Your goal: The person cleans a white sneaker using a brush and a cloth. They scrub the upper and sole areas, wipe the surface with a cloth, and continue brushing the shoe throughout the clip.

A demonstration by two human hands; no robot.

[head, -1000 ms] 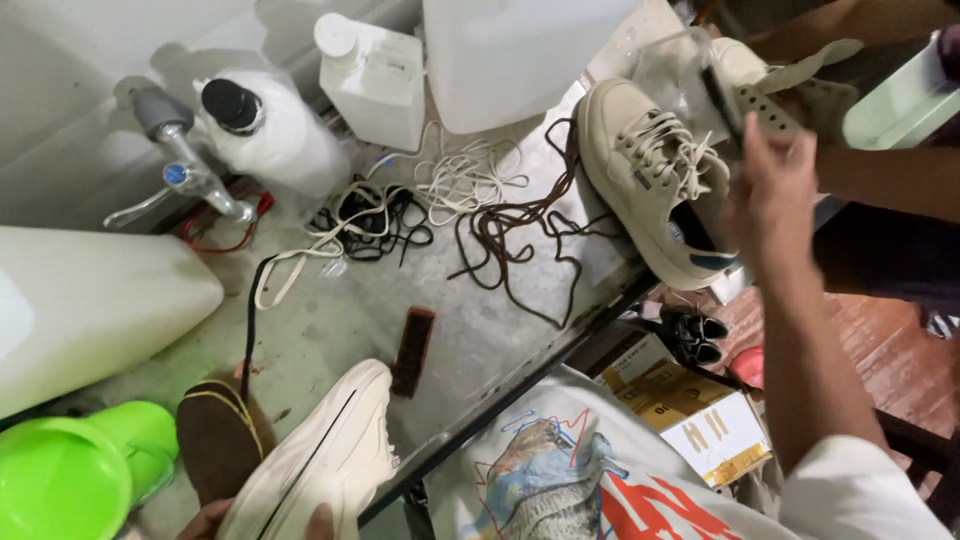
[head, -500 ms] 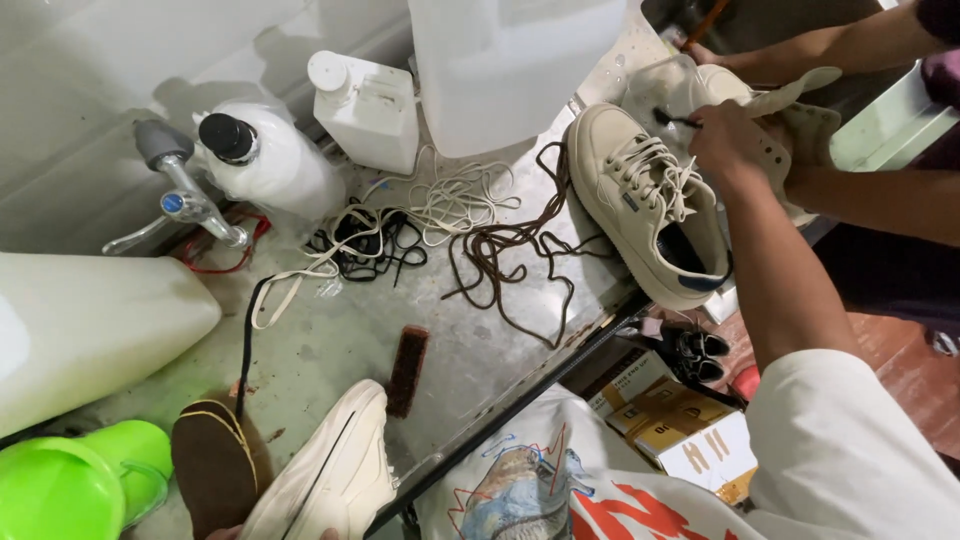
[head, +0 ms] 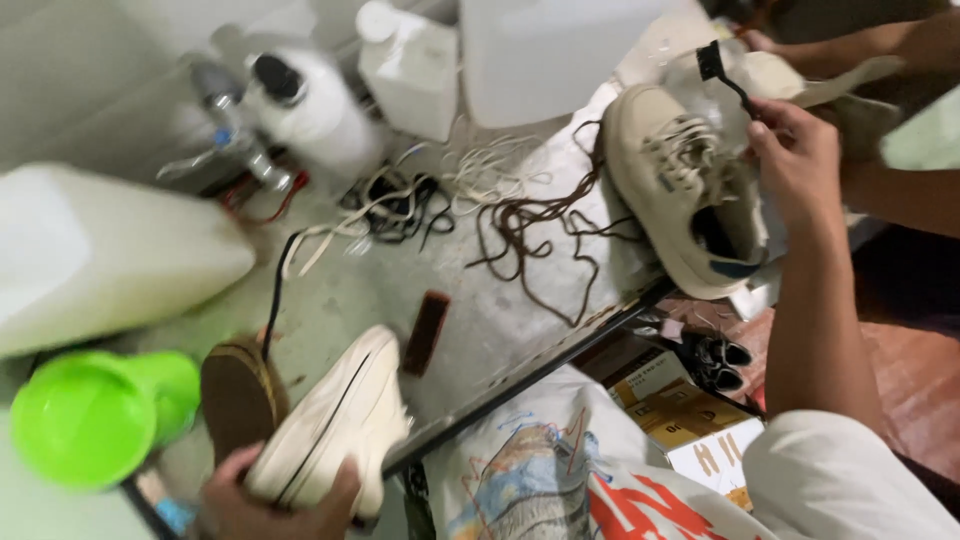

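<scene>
Worktop (head: 470, 330): grey and stained, running from the lower left to the upper right, with a dark metal strip along its near edge.
Big canister (head: 100, 255): white plastic, lying on its side at the left edge of the worktop.
Upright canister (head: 550, 50): white, standing at the far edge, with a smaller white jug (head: 410, 60) just beside it on the left.
Bottle (head: 310, 110): white with a dark cap, lying near the far left corner beside a metal tap (head: 235, 130).
Cream boot (head: 685, 190): laced, chunky-soled, lying at the right edge of the worktop with its opening toward the near side.
Right hand (head: 795, 160): clenched around the handle of a black brush (head: 725, 75), whose bristle head sticks up above the boot; the hand hangs just over the boot's ankle end.
White sneaker (head: 335, 430): at the near left corner, tilted sole-up toward the camera, with a brown insole (head: 240, 395) just to its left.
Left hand (head: 265, 500): grasping the white sneaker from below, fingers wrapped round its lower end.
Green funnel (head: 90, 415): bright plastic, at the left edge under the big canister.
Laces (head: 530, 215): brown, white and black, loose in a tangle mid-worktop between the jug and the boot.
Small brown block (head: 427, 330): lying flat just right of the sneaker's toe.
</scene>
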